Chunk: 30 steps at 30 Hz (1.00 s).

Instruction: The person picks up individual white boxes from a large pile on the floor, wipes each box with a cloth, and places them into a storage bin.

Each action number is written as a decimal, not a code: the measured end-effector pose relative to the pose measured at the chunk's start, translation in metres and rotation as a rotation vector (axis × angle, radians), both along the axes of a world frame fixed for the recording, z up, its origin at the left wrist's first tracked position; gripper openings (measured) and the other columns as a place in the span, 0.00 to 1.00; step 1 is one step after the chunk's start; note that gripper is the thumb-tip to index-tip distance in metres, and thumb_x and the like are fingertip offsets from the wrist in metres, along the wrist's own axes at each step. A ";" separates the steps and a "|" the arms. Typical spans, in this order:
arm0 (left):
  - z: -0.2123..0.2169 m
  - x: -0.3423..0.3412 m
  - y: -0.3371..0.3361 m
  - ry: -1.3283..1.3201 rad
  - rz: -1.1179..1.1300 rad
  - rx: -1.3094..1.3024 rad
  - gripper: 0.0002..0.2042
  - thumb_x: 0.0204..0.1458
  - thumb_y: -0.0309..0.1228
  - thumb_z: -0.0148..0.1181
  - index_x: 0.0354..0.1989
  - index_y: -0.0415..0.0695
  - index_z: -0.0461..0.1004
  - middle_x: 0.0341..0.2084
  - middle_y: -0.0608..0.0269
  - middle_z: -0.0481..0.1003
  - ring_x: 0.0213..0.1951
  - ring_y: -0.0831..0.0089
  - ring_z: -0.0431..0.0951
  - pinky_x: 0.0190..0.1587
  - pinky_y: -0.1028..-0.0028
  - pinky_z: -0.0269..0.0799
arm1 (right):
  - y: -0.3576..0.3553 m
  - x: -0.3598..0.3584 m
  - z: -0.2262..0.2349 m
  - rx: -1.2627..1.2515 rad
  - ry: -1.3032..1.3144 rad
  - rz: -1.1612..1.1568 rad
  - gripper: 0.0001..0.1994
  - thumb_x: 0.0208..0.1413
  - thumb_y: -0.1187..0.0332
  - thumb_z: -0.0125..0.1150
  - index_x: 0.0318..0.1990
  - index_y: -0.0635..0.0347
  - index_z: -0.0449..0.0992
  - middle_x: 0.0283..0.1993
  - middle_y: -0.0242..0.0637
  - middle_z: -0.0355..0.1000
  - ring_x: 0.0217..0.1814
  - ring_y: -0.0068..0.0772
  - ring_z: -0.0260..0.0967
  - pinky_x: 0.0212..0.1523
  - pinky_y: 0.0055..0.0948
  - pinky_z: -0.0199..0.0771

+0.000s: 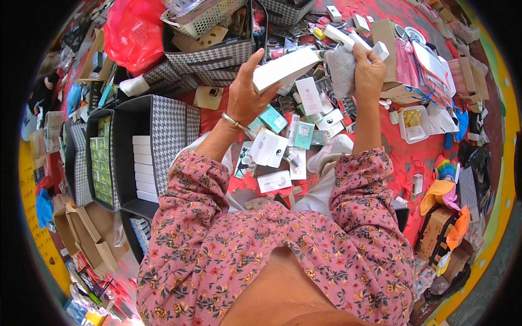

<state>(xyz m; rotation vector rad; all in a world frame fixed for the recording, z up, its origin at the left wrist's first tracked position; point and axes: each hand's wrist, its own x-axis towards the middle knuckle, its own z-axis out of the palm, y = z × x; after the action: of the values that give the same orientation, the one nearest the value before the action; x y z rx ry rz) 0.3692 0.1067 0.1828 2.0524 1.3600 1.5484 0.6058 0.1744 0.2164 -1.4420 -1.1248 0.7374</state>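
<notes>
My left hand [246,92] grips a long plain white box [286,68], thumb on one side and fingers on the other. In my right hand [370,71] is a bunched grey cloth [341,69], pinched with the fingers curled over it, close to the far end of the white box. Just beyond those fingers are small white boxes [338,36]; whether the hand touches them I cannot tell. Below both hands lies a loose pile with a printed white carton [309,95], a teal carton [304,135] and an opened white carton [268,148].
Left of me a houndstooth storage bin [176,127] holds stacked white boxes [143,168], beside a bin of green packs [101,165]. A red plastic bag [133,35] and a white basket [209,20] are farther off. To the right stand a cardboard box [387,81] and a clear tub [414,124].
</notes>
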 end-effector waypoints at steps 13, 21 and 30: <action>0.002 -0.004 0.001 -0.985 -0.257 -0.680 0.26 0.49 0.25 0.54 0.57 0.41 0.52 0.38 0.57 0.71 0.37 0.68 0.74 0.40 0.70 0.72 | 0.006 0.019 -0.022 -0.168 -0.580 -0.086 0.15 0.47 0.59 0.55 0.27 0.65 0.74 0.26 0.45 0.72 0.28 0.38 0.70 0.31 0.35 0.67; -0.050 -0.019 0.013 -2.078 -0.468 -1.125 0.14 0.53 0.35 0.47 0.38 0.34 0.67 0.32 0.54 0.72 0.36 0.60 0.74 0.41 0.67 0.74 | -0.005 -0.031 0.006 0.416 -0.212 -0.156 0.10 0.50 0.66 0.56 0.25 0.64 0.72 0.22 0.37 0.69 0.24 0.26 0.63 0.28 0.25 0.63; -0.045 -0.021 0.012 -1.915 -0.743 -1.187 0.18 0.55 0.38 0.43 0.47 0.36 0.63 0.39 0.53 0.72 0.39 0.62 0.73 0.46 0.64 0.69 | -0.061 -0.111 -0.017 0.355 -0.588 0.822 0.09 0.47 0.62 0.53 0.24 0.57 0.71 0.24 0.41 0.67 0.26 0.41 0.67 0.27 0.34 0.67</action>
<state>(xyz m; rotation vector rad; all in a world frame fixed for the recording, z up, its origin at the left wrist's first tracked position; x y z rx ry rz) 0.3481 0.1192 0.1381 -0.1081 0.2702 0.9911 0.4946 0.1132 0.1991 -0.8723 -2.2452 0.6117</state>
